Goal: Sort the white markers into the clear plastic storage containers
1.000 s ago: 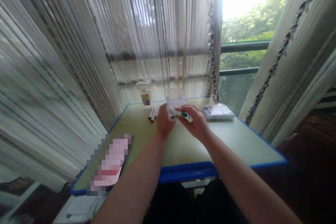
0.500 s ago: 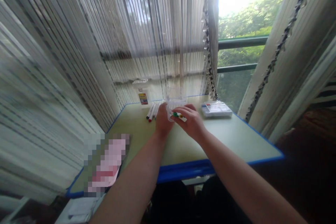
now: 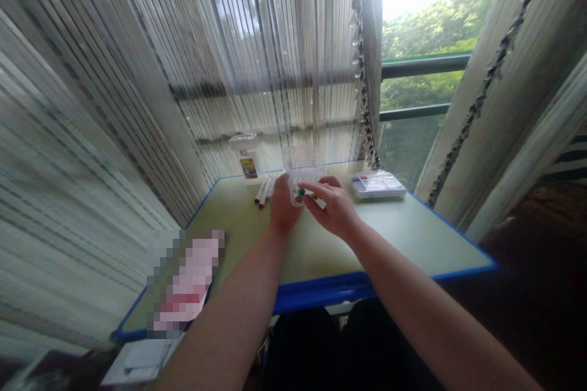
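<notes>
Inside the box (image 3: 303, 175), a brown spot (image 3: 298, 199) reappears.

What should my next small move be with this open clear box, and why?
Probably settle the green piece into the clear box: your right hand's fingertips seem to be right at it, the lid stands open, and your left hand holds the box's side.

Right hand (image 3: 337, 211) farther left over box (image 3: 303, 172) than second ago; index finger (image 3: 314, 187) straighter. Green piece (image 3: 301, 192) farther left too, now by index fingertip. Brown piece (image 3: 298, 199), out of sight half second ago, shows again. Yellow bit (image 3: 314, 197) visible at fingers, unseen second ago. View tipped slightly down.
</notes>
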